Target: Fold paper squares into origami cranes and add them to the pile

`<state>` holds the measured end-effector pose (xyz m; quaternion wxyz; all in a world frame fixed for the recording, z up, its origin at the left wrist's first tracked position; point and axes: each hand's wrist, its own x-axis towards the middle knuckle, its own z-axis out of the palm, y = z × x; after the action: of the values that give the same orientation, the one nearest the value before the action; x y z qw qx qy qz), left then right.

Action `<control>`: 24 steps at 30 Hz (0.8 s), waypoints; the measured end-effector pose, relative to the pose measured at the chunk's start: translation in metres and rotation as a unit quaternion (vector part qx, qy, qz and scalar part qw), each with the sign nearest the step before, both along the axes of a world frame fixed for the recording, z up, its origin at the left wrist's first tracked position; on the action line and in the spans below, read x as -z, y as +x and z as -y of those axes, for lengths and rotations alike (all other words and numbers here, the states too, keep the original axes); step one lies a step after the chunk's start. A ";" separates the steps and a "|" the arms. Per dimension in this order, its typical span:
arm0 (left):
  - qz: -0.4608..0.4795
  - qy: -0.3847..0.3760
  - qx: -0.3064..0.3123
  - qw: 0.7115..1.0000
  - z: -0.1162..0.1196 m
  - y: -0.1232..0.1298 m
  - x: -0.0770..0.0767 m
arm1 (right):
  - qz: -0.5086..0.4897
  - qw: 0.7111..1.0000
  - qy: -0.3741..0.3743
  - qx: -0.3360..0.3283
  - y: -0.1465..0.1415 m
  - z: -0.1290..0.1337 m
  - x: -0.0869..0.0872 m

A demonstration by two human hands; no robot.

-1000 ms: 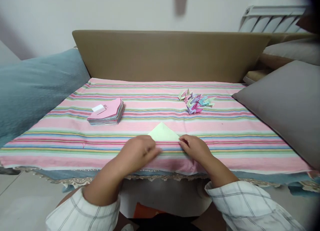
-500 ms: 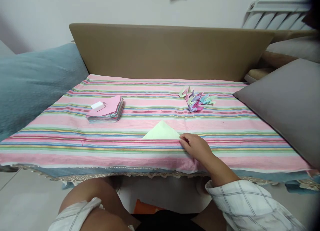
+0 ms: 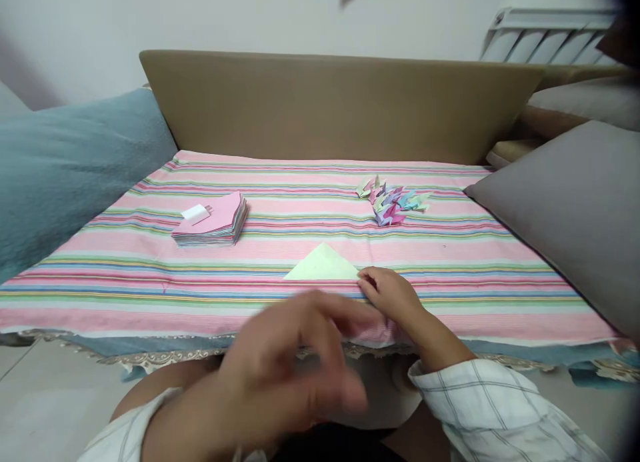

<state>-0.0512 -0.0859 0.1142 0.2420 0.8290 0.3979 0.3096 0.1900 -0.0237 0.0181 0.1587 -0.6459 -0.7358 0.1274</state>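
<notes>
A pale green sheet of paper (image 3: 320, 265), folded into a triangle, lies on the striped cloth with its peak pointing away from me. My right hand (image 3: 393, 292) pinches its right corner between thumb and fingers. Blurred by motion, my left hand (image 3: 300, 355) is raised in front of the cloth's near edge, closer to me than the paper. Its thumb and fingers are apart and bent, and nothing shows between them.
The striped cloth (image 3: 280, 222) covers a sofa seat. A stack of coloured paper (image 3: 220, 219) with a white charger plug (image 3: 197, 214) on top stands left. Several folded paper cranes (image 3: 390, 205) cluster at the back right. A grey cushion (image 3: 565, 209) borders the right side.
My left hand has risen from beside my lap into the middle foreground. My right hand still pinches the paper's corner, and the paper lies where it was.
</notes>
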 end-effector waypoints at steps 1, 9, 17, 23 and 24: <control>0.009 0.017 -0.048 0.999 -0.012 0.000 0.001 | -0.001 1.000 -0.001 0.001 0.000 0.000 0.000; -0.267 0.023 -0.161 0.950 -0.099 -0.018 0.073 | -0.006 1.000 0.009 -0.002 0.000 -0.003 0.004; -0.228 0.016 -0.162 0.960 -0.098 -0.014 0.086 | -0.044 0.999 0.015 0.016 0.001 -0.005 0.008; -0.197 0.016 -0.150 0.969 -0.097 -0.008 0.086 | -0.064 0.997 0.039 0.024 0.003 -0.009 0.015; -0.201 0.015 -0.147 0.968 -0.096 -0.008 0.086 | -0.063 0.997 0.047 0.018 0.003 -0.009 0.016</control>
<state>-0.0589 0.0097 0.0285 0.0960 0.8100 0.5515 0.1747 0.1934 -0.0148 0.0024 0.2372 -0.6412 -0.7181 0.1300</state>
